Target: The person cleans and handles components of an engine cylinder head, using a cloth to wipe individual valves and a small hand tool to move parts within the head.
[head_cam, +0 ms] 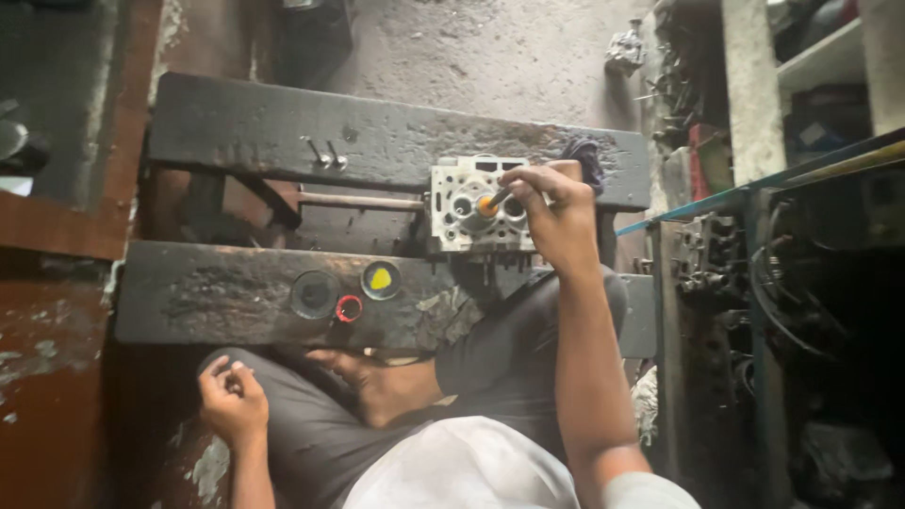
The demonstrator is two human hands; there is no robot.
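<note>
from the head view, the right hand (558, 209) is closed around a thin tool with an orange tip (487, 204) and the tip sits on one round opening of the pale metal cylinder head (468, 205). this cylinder head lies across the gap between two dark wooden planks (236, 132). the left hand (231, 401) is low, beside the knee — fingers curled loosely, holding nothing. on the near plank stand a small tin with yellow paste (381, 279), a dark lid (314, 294) and a red ring (349, 308), close together.
</note>
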